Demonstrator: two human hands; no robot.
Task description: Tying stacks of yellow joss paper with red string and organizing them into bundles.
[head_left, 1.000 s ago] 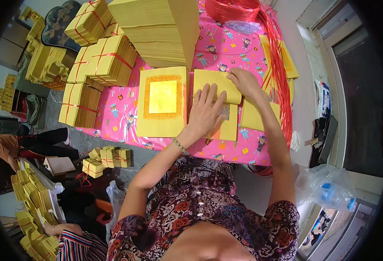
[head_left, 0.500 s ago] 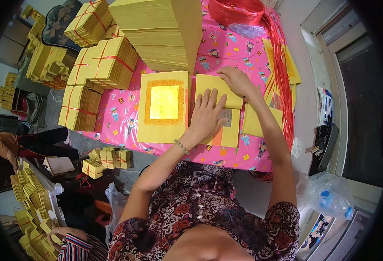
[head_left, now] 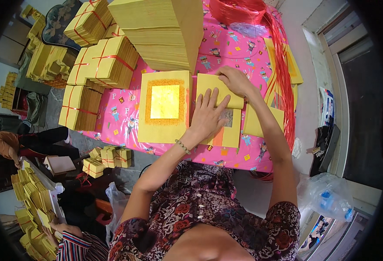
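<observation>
pink cartoon-print tabletop (head_left: 126, 124): left hand (head_left: 209, 115) lies flat, fingers spread, on yellow paper sheet (head_left: 233, 132); right hand (head_left: 235, 81) fingers pinch its folded top edge beside the gold-foil sheet (head_left: 164, 104).

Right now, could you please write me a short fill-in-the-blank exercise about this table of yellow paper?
The left hand lies flat on a ____ sheet.
The right hand folds the sheet's ____ edge over.
The tablecloth is ____.
Red string ties the bundles at the ____ of the table.
Missing: yellow; top; pink; left

right hand (head_left: 234, 81) folding yellow sheet (head_left: 219, 93) further over, left hand (head_left: 209, 115) flatter
</observation>
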